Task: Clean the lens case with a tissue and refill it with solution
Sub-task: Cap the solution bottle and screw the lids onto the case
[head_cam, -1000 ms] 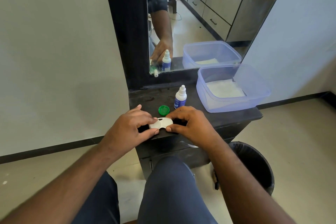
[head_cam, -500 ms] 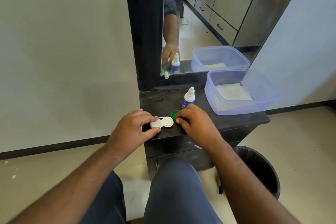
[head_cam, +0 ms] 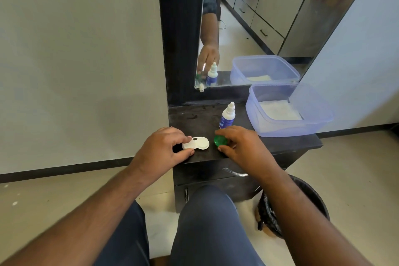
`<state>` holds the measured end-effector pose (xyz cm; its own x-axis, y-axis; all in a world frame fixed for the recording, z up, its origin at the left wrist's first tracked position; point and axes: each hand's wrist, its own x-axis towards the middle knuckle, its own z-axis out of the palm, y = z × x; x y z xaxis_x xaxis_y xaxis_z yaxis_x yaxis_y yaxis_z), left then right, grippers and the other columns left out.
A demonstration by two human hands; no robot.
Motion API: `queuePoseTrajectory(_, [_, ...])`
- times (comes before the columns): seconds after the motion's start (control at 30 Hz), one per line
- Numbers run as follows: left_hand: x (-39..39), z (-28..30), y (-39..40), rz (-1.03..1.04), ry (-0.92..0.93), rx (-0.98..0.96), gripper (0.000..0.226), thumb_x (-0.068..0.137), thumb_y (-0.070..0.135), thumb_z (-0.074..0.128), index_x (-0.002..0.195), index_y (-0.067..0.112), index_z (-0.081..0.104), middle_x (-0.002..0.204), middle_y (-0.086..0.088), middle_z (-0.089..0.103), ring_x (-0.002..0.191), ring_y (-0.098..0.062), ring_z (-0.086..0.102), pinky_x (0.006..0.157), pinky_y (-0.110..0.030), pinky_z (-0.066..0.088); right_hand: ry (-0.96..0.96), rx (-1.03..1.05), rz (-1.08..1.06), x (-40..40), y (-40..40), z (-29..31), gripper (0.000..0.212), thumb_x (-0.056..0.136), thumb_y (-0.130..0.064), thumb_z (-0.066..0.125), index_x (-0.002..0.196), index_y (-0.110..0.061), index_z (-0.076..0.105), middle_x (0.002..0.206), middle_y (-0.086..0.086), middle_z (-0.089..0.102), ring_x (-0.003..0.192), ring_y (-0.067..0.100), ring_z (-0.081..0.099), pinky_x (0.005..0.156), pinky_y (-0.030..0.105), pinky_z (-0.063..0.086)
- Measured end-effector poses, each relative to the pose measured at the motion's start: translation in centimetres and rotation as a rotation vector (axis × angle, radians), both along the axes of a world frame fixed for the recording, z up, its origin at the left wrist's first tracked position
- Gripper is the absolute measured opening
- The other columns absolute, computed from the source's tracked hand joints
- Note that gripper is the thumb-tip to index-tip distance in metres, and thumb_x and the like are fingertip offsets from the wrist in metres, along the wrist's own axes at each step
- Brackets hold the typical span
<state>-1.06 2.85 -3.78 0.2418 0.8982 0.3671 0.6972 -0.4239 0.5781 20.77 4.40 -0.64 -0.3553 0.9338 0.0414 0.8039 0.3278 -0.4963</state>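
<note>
Small dark vanity top point(head_cam: 280, 144) against a pale wall, mirror point(head_cam: 259, 17) behind, bin point(head_cam: 302, 205) on the floor at your right. The white lens case point(head_cam: 197, 143) lies flat near the front edge. Your left hand point(head_cam: 160, 153) pinches its left end between thumb and fingertips, pinning it down. Your right hand point(head_cam: 241, 147) closes its fingers on the green cap point(head_cam: 220, 140), just beside the case's right end. Solution bottle point(head_cam: 227, 116) stands upright behind, capped. Folded tissues point(head_cam: 279, 110) sit in the clear tub point(head_cam: 319, 119), untouched. Judgement: you are at the opening stage, caps coming off; wiping not begun. Next, set the cap aside, then reach right for a tissue.
</note>
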Motion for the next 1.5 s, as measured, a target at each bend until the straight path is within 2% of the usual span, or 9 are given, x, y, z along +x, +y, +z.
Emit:
queuePoseTrajectory(0.1, [0.0, 0.0, 0.0, 0.001, 0.008, 0.005, 0.027, 0.074, 0.021, 0.081, 0.099, 0.011, 0.075, 0.093, -0.002, 0.071, 0.085, -0.018, 0.063, 0.073, -0.041, 0.054, 0.023, -0.008, 0.07, -0.8, 0.6, 0.1, 0.042, 0.085, -0.011, 0.068, 0.125, -0.017, 0.06, 0.127, 0.002, 0.06, 0.11, 0.014, 0.056, 0.094, 0.022, 0.044])
queuePoseTrajectory(0.2, [0.1, 0.0, -0.1, -0.002, 0.007, 0.01, 0.027, 0.074, 0.02, 0.081, 0.099, 0.011, 0.075, 0.093, -0.002, 0.071, 0.084, -0.017, 0.063, 0.07, -0.042, 0.054, 0.125, -0.045, 0.096, -1.1, 0.7, -0.3, 0.045, 0.082, -0.01, 0.071, 0.125, -0.02, 0.06, 0.116, -0.006, 0.064, 0.09, 0.001, 0.055, 0.08, 0.005, 0.042])
queuePoseTrajectory(0.3, [0.1, 0.0, -0.1, -0.006, 0.004, 0.01, 0.027, 0.074, 0.021, 0.08, 0.1, 0.011, 0.075, 0.093, -0.002, 0.071, 0.085, -0.017, 0.063, 0.07, -0.043, 0.054, 0.242, -0.135, 0.052, -0.9, 0.8, -0.8, 0.049, 0.079, -0.013, 0.075, 0.125, -0.024, 0.061, 0.089, -0.013, 0.062, 0.076, 0.001, 0.056, 0.07, 0.005, 0.044])
queuePoseTrajectory(0.37, [0.1, 0.1, 0.0, -0.001, -0.002, 0.005, 0.028, 0.074, 0.021, 0.08, 0.1, 0.011, 0.075, 0.094, -0.002, 0.071, 0.086, -0.017, 0.062, 0.071, -0.042, 0.054, 0.315, -0.166, 0.026, -0.9, 0.9, -1.1, 0.045, 0.077, -0.015, 0.076, 0.119, -0.022, 0.064, 0.083, -0.011, 0.062, 0.073, -0.001, 0.056, 0.069, 0.006, 0.045])
queuePoseTrajectory(0.53, [0.1, 0.0, -0.1, -0.001, -0.013, -0.008, 0.029, 0.074, 0.02, 0.08, 0.101, 0.012, 0.075, 0.093, -0.001, 0.071, 0.085, -0.016, 0.062, 0.071, -0.042, 0.053, 0.258, -0.064, 0.159, -1.5, 1.5, -0.7, 0.038, 0.079, -0.023, 0.074, 0.116, -0.023, 0.066, 0.104, -0.013, 0.062, 0.093, -0.003, 0.056, 0.078, 0.006, 0.043])
queuePoseTrajectory(0.77, [0.0, 0.3, -0.1, 0.008, -0.01, -0.033, 0.03, 0.074, 0.024, 0.08, 0.101, 0.013, 0.074, 0.088, 0.0, 0.07, 0.08, -0.015, 0.06, 0.068, -0.04, 0.052, 0.023, -0.057, 0.307, -2.0, 2.9, 0.5, 0.044, 0.079, -0.018, 0.075, 0.121, -0.018, 0.063, 0.114, -0.003, 0.063, 0.096, 0.003, 0.053, 0.085, 0.013, 0.042])
queuePoseTrajectory(0.97, [0.0, 0.6, 0.0, 0.036, -0.006, -0.053, 0.024, 0.072, 0.026, 0.082, 0.089, 0.013, 0.073, 0.079, 0.0, 0.068, 0.073, -0.016, 0.056, 0.063, -0.039, 0.048, -0.034, -0.071, 0.357, -2.5, 3.3, 0.9, 0.038, 0.079, -0.017, 0.075, 0.116, -0.014, 0.068, 0.112, 0.001, 0.064, 0.089, 0.005, 0.053, 0.083, 0.017, 0.045])
queuePoseTrajectory(1.3, [-0.1, 0.7, 0.0, 0.026, -0.003, -0.069, 0.027, 0.072, 0.023, 0.081, 0.095, 0.01, 0.075, 0.088, -0.006, 0.072, 0.083, -0.02, 0.063, 0.071, -0.038, 0.052, -0.025, -0.105, 0.299, -2.5, 3.5, 1.1, 0.041, 0.076, -0.022, 0.078, 0.115, -0.016, 0.067, 0.098, -0.007, 0.056, 0.084, 0.008, 0.054, 0.077, 0.017, 0.046])
queuePoseTrajectory(1.5, [-0.1, 0.8, -0.1, 0.009, 0.004, -0.068, 0.026, 0.072, 0.022, 0.081, 0.094, 0.01, 0.076, 0.089, -0.006, 0.073, 0.083, -0.021, 0.064, 0.079, -0.043, 0.053, -0.096, -0.155, 0.402, -2.4, 3.9, 1.8, 0.037, 0.081, -0.014, 0.072, 0.118, -0.017, 0.066, 0.114, -0.001, 0.064, 0.099, 0.01, 0.059, 0.092, 0.021, 0.048])
